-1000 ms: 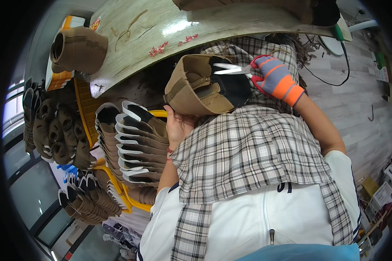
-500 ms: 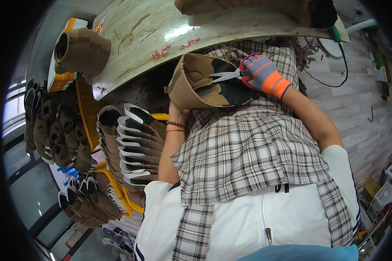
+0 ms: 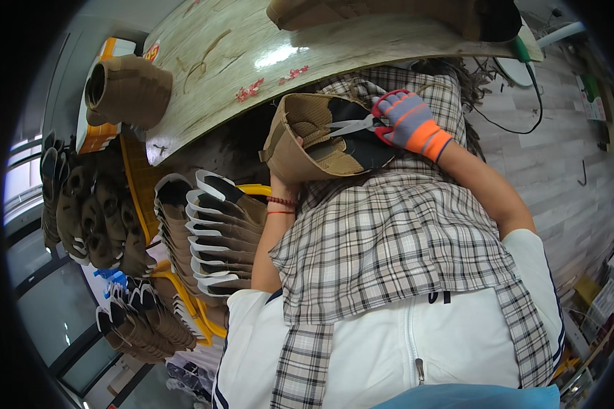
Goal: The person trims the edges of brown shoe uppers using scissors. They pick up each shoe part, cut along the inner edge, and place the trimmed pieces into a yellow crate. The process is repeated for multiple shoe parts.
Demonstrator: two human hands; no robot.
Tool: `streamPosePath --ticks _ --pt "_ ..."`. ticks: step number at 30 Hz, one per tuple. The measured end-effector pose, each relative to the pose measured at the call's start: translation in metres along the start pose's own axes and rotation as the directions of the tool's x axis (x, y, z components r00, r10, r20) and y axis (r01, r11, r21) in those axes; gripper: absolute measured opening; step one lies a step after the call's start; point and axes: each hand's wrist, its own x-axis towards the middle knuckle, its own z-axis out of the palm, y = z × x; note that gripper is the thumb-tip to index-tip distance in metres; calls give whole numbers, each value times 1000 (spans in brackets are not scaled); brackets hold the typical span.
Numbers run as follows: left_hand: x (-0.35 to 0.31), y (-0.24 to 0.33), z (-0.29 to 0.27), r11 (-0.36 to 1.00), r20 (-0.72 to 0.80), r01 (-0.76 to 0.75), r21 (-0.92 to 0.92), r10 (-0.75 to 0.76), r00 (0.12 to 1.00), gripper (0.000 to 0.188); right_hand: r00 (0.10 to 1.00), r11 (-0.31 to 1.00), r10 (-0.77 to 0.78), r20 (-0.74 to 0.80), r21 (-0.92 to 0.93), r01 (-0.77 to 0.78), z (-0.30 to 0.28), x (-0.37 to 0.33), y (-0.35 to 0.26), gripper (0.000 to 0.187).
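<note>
Tan fabric shoe upper [image 3: 320, 140], boot-shaped, with a black inner lining and a woven beige panel showing at its open mouth; held over the person's plaid-covered lap, just below the edge of the pale wood-grain table [image 3: 252, 61]. Left hand [image 3: 286, 153] mostly hidden beneath and behind the upper, supporting it from below; finger state cannot be told. Right hand [image 3: 406, 123] in a grey, orange and red-trimmed work glove, fingers curled closed around the handles of silver scissors [image 3: 351, 126], whose blades lie against the black lining. Second tan upper [image 3: 126, 88] lying on the table's left end. Orange-and-white flat box [image 3: 99, 133] beneath it, at the table's left edge, partly covered. Small red label [image 3: 151, 52] on the table surface nearby. Yellow wire rack [image 3: 184, 273] to the left, holding rows of tan and black uppers.
</note>
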Motion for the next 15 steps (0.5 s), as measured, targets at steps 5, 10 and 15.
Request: streamPosePath --ticks 5,10,15 --pt "11 -19 -30 996 60 51 -66 -47 997 37 999 993 -1 54 -117 7 10 11 -7 36" --pt "7 -20 -31 952 68 145 -271 -131 989 36 996 992 90 14 -94 -88 10 -5 9 35" --pt "0 -13 -28 894 66 204 -399 -194 979 36 999 999 45 26 12 -45 -9 8 -12 31"
